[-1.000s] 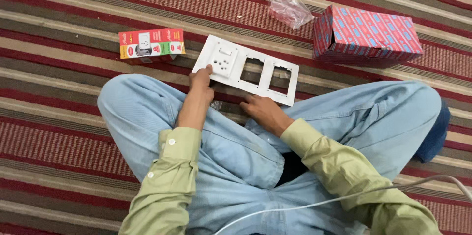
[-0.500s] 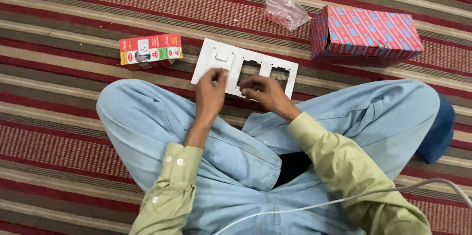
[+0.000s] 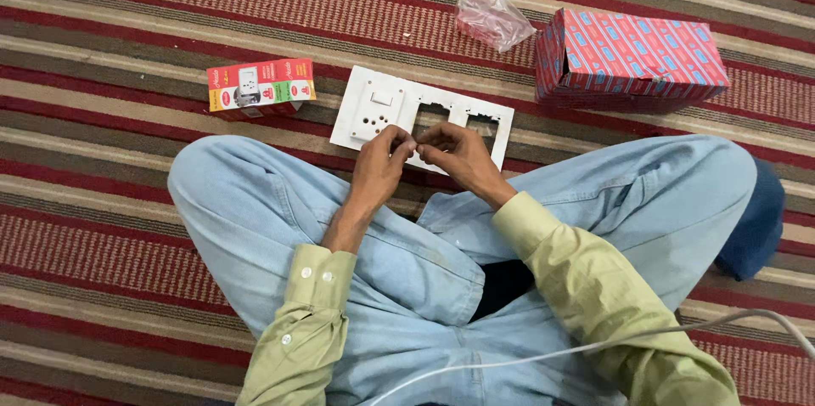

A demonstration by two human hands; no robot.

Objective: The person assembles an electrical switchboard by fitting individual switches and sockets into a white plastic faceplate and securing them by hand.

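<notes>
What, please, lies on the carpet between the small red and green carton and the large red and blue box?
In the head view, the white switch plate lies between the small carton and the large box; a crumpled plastic bag sits further back.

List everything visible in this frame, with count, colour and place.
switch plate: 1, white, on the rug in front of the knees
small box: 1, red and green, left of the plate
large box: 1, red and blue, upper right
plastic bag: 1, clear pinkish, top centre
rug: 1, maroon and beige stripes
cable: 1, white, across the lap
left hand, right hand: fingertips together over the plate's near edge
</notes>
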